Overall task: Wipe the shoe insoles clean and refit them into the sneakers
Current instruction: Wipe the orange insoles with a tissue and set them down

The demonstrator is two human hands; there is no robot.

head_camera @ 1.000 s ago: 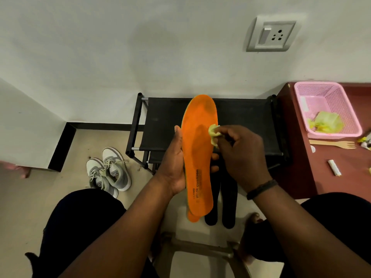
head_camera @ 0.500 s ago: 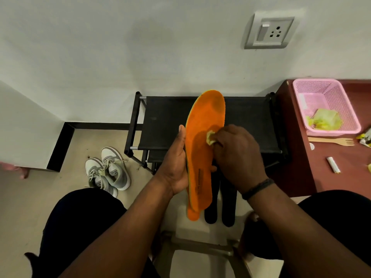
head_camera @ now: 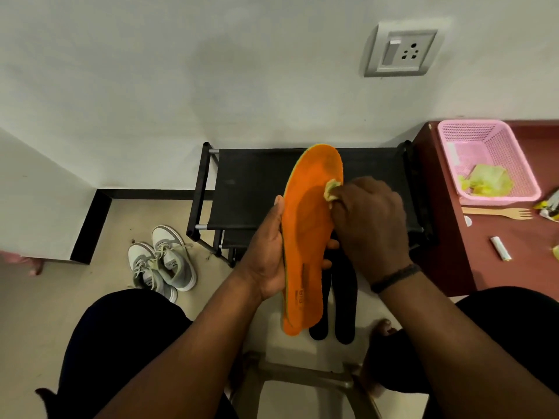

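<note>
You grip one orange insole (head_camera: 305,237) upright in your left hand (head_camera: 267,261), thumb along its left edge and fingertips showing at its right edge, in front of a black shoe rack (head_camera: 260,189). Your right hand (head_camera: 369,219) pinches one small yellowish wad of cloth (head_camera: 332,190) and presses it to the insole's upper right side. A second orange edge peeks out just behind the insole's heel. Dark lettering runs down the heel end, too blurred to read. Two black insoles (head_camera: 341,297) lie on the floor below your hands. Two grey-and-white sneakers (head_camera: 163,264) sit side by side on the floor to the left; each tongue carries a label, unreadable. On the red-brown table (head_camera: 496,267) to the right stand one pink basket (head_camera: 484,158) holding yellow-green wrapping, one wooden fork (head_camera: 497,212) and one small white tube (head_camera: 500,248).
</note>
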